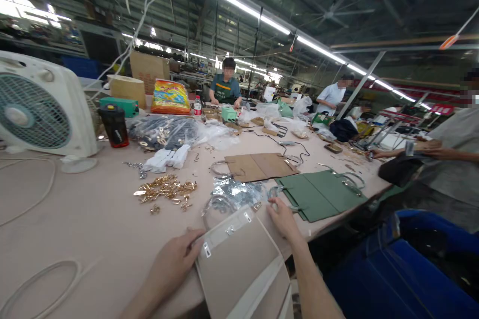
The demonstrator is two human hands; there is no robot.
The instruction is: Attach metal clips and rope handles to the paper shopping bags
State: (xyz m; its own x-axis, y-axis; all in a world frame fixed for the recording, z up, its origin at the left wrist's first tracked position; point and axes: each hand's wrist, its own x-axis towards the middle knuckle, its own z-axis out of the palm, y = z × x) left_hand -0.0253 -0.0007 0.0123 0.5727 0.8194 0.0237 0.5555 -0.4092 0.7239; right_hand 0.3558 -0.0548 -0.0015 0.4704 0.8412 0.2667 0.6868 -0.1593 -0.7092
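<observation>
A beige bag panel [239, 264] lies in front of me, partly over the table's near edge. Along its top runs a pale strip with metal fittings, two of them slotted plates. My left hand [181, 254] grips the panel's upper left edge, thumb on top and the other fingers partly hidden. Beyond that edge a clear-wrapped handle loop [217, 207] rests on the table. To the right of the panel's top, my right hand [282, 219] is closed, fingertips curled together; what they hold, if anything, cannot be made out. A small gold-coloured metal piece [257, 206] is just left of it.
Gold-coloured hardware [164, 189] lies heaped left of centre. Brown bag pieces [258, 167] and green bag pieces [324, 194] lie farther off. A fan [37, 104] and a dark bottle [114, 127] stand left. A blue bin [392, 269] is at lower right. Other people work around the table.
</observation>
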